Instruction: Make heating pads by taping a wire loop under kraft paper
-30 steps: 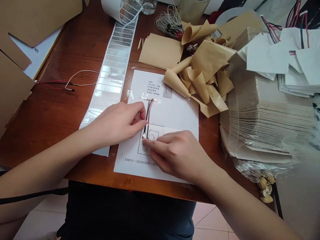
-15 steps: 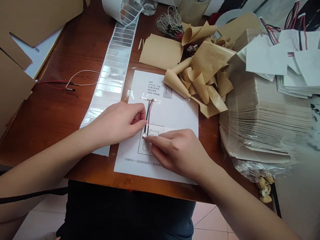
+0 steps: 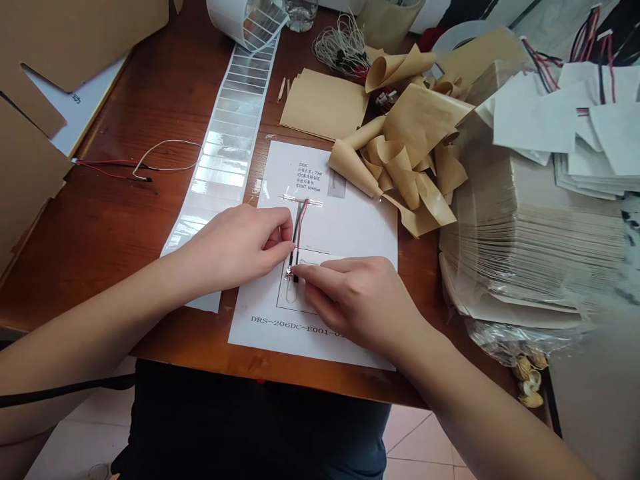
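The right hand (image 3: 363, 307) presses its forefinger onto the foil-wrapped tip (image 3: 289, 272) of a red-and-black wire pair (image 3: 299, 230), while the left hand (image 3: 240, 243) curls just beside it, fingers against the pair – whether either truly grips, I cannot tell. The pair lies on a printed sheet (image 3: 350, 227) on the wooden surface (image 3: 100, 267) – long axis running away from the person, tip pointing back toward them.

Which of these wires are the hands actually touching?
The red and black wire pair on the printed sheet, its end under the right hand's fingertips. The loose wire left of the label strip and the grey bundle lie untouched.
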A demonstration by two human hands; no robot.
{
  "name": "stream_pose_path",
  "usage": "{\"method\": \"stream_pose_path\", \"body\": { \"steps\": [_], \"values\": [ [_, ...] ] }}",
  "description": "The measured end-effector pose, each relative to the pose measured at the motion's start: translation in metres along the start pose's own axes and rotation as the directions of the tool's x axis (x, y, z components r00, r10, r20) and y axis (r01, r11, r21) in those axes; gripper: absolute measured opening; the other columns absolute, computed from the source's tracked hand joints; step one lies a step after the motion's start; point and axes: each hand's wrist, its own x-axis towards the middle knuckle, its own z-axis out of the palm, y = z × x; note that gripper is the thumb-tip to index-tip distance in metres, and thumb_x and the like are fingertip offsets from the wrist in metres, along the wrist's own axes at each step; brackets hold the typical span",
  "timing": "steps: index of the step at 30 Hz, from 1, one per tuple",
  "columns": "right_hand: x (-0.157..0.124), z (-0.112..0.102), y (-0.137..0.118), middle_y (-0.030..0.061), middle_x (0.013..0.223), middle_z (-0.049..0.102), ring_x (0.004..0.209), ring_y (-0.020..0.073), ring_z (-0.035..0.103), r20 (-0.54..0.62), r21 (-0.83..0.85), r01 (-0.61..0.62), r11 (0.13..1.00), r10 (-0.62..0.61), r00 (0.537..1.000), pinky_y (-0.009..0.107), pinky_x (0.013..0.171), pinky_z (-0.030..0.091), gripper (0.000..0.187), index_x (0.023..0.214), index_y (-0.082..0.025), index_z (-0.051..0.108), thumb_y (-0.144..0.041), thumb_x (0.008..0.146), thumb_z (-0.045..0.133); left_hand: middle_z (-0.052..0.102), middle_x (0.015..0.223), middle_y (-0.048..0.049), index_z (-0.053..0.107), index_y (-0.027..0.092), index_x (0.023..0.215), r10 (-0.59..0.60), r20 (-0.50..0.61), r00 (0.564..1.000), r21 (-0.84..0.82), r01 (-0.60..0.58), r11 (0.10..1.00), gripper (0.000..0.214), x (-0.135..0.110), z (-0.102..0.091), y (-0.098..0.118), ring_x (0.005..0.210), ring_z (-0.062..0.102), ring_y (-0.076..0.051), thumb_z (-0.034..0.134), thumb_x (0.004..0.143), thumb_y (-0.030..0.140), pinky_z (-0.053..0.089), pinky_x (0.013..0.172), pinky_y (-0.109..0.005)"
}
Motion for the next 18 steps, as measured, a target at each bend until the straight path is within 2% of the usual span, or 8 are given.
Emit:
{"method": "stream_pose_path", "body": {
  "steps": [11,18],
  "values": [
    [-0.0003,0.002,-0.0033,-0.0007,0.065,0.071,0.049,0.0112,0.052,0.002,0.032,0.009,0.999,-0.009,1.0,0.028,0.049,0.025,0.031,0.095,-0.017,0.079,-0.014,0.091,0.048,0.067,0.076,0.0034,0.056,0.025,0.094,0.031,-0.024,0.999,0.01,-0.031,0.999,0.012,-0.0004,0.0016,-0.0023,0.068,0.057,-0.017,0.051,0.092,0.036,0.033,0.061,-0.03],
    [-0.0005,0.004,-0.0024,-0.0025,0.058,0.064,0.047,0.0105,0.046,-0.015,-0.018,0.019,1.0,-0.019,1.0,0.028,0.048,0.022,0.028,0.094,-0.018,0.078,-0.014,0.092,0.05,0.062,0.075,0.001,0.055,0.024,0.092,0.016,-0.035,0.999,0.052,-0.014,0.999,0.016,-0.0005,0.0019,0.0006,0.067,0.054,-0.018,0.042,0.096,0.034,0.032,0.06,-0.031]
  ]
}}
